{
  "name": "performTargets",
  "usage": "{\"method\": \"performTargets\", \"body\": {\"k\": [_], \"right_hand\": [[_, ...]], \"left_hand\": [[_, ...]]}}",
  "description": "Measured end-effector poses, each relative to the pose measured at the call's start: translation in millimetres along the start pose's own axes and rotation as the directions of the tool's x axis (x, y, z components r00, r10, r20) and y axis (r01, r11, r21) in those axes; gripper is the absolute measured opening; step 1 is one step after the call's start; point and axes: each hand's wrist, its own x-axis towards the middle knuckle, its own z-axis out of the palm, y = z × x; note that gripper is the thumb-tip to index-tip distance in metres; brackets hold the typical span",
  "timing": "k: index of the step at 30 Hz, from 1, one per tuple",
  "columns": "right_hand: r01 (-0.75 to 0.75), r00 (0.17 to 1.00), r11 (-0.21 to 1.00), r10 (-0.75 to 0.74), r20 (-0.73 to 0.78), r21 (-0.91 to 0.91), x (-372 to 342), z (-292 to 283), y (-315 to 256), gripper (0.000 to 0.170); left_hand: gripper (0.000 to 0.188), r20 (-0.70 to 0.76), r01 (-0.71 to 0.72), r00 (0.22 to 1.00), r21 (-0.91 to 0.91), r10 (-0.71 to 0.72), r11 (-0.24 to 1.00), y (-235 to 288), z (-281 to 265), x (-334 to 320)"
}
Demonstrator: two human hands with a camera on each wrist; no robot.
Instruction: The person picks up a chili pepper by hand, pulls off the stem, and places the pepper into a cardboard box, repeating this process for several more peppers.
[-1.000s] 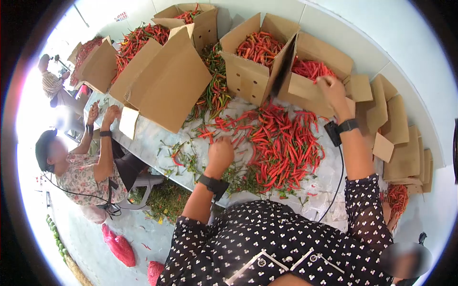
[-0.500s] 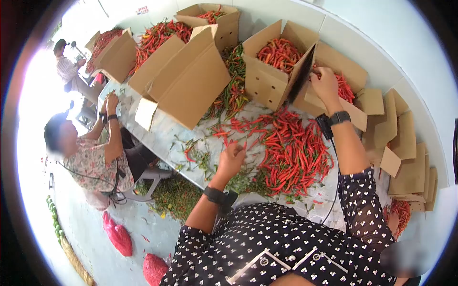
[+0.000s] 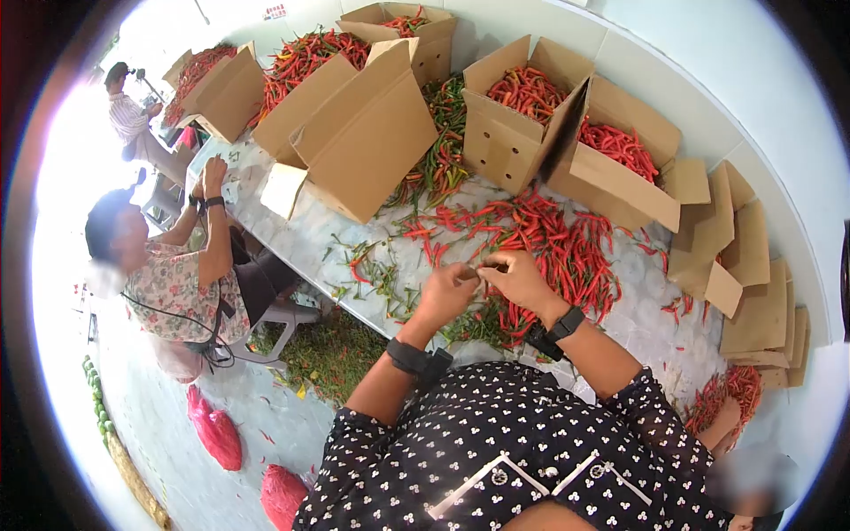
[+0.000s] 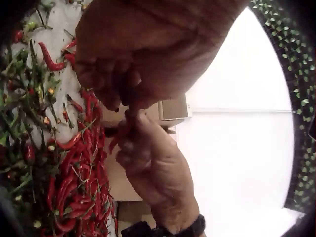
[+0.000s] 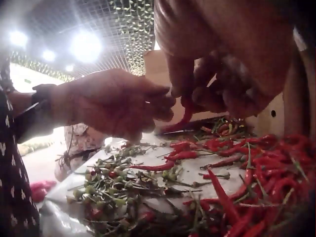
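Note:
My two hands meet over the table in the head view, fingertips to fingertips. With curled fingers my right hand (image 3: 518, 281) holds a red chili pepper (image 5: 183, 118), whose curved body hangs below the fingertips in the right wrist view. The left hand (image 3: 445, 296) pinches at the pepper's stem end, its thumb and forefinger right against the right fingertips. Beneath and beyond them spreads a heap of red chili peppers (image 3: 567, 257). Loose green stems (image 5: 118, 190) lie on the table nearer my left hand. The pepper's stem end is mostly hidden by fingers.
Behind the heap stand a carton of chilies (image 3: 505, 142) and another carton (image 3: 620, 190), also holding red chilies. A large carton (image 3: 372, 142) stands to the left. Another person (image 3: 177, 248) sits at the table's left side. Pink bags (image 3: 214, 429) lie on the floor.
My right hand has come back from the carton of red chilies at the back right to meet my left hand. The left hand has moved slightly to the right.

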Motion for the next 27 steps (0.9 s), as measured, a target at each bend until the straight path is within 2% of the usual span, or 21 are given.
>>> {"method": "performTargets", "body": {"k": [1,2,4,6,8,13,15,16,17,18,20,21,22,23,24,25,26,27], "right_hand": [[0.127,0.992,0.976,-0.129,0.001,-0.179,0.8,-1.8,2.1,0.021],[0.247,0.967,0.904,-0.254,0.028,-0.349,0.5,-1.7,4.2,0.019],[0.291,0.954,0.875,-0.298,0.044,-0.386,-4.6,1.8,-0.4,0.017],[0.344,0.934,0.838,-0.352,0.062,-0.423,-7.3,4.9,-7.2,0.016],[0.376,0.915,0.769,-0.395,0.079,-0.518,-9.4,7.6,-11.3,0.013],[0.405,0.902,0.752,-0.421,0.095,-0.520,-9.3,8.6,-7.8,0.011],[0.419,0.897,0.762,-0.430,0.098,-0.493,-9.2,8.3,-7.6,0.012],[0.425,0.898,0.798,-0.431,0.088,-0.427,-9.3,8.2,-8.1,0.013],[0.427,0.900,0.831,-0.429,0.078,-0.356,-9.7,8.6,-7.6,0.014],[0.425,0.901,0.833,-0.427,0.078,-0.354,-9.2,9.0,-6.0,0.014],[0.419,0.906,0.882,-0.421,0.040,-0.216,-6.8,10.0,0.2,0.013],[0.418,0.907,0.883,-0.419,0.040,-0.214,-6.6,9.8,5.6,0.013],[0.313,0.945,0.938,-0.324,-0.054,-0.146,-6.6,8.4,12.7,0.014],[0.209,0.966,0.976,-0.216,-0.139,-0.064,-4.9,6.1,20.0,0.015],[0.209,0.966,0.976,-0.216,-0.139,-0.061,-2.7,1.8,26.1,0.015],[0.030,0.993,0.992,-0.015,-0.118,0.123,-0.2,-4.0,31.8,0.016],[-0.154,0.982,0.942,0.180,-0.059,0.298,1.1,-8.3,38.1,0.018],[-0.213,0.975,0.853,0.220,0.041,0.476,0.7,-10.7,43.4,0.017]], "left_hand": [[0.021,-0.055,-0.026,0.998,-0.084,0.022,0.996,-3.4,-2.9,-1.4],[0.021,-0.057,-0.019,0.998,-0.090,0.014,0.996,-5.0,-5.7,-1.1],[0.020,-0.077,0.010,0.997,-0.068,-0.016,0.998,-5.6,-11.0,-0.8],[0.020,-0.104,-0.040,0.994,-0.050,0.035,0.998,-3.2,-7.3,-3.9],[0.021,-0.118,-0.060,0.991,0.078,0.069,0.995,5.0,-5.2,-7.4],[0.019,-0.126,-0.070,0.989,0.104,0.083,0.992,-4.1,-0.7,-4.8],[0.018,0.001,0.098,0.995,-0.254,-0.101,0.962,-10.0,-1.6,-1.8],[0.018,0.000,0.100,0.995,-0.254,-0.103,0.962,-14.7,-2.3,-0.6],[0.017,0.100,0.162,0.987,-0.508,-0.129,0.846,-20.5,-3.5,-0.2],[0.016,0.201,0.232,0.972,-0.714,-0.124,0.661,-20.3,-5.9,-0.7],[0.017,0.227,0.251,0.966,-0.742,-0.120,0.621,-19.1,-10.4,-1.8],[0.019,0.252,0.270,0.961,-0.771,-0.112,0.577,-15.4,-13.6,-3.4],[0.019,0.252,0.271,0.961,-0.770,-0.114,0.577,-12.5,-21.6,-3.3],[0.022,0.172,0.238,0.967,-0.350,-0.187,0.906,-9.6,-33.4,-0.8],[0.025,0.068,0.191,0.976,0.179,-0.206,0.965,-5.9,-40.8,0.4],[0.032,-0.089,0.121,0.992,0.441,-0.090,0.889,-2.0,-42.8,0.2],[0.032,-0.088,0.121,0.992,0.443,-0.092,0.888,-8.5,-43.0,5.7],[0.032,-0.207,0.083,0.978,0.521,0.032,0.849,-21.3,-42.1,15.7]]}}
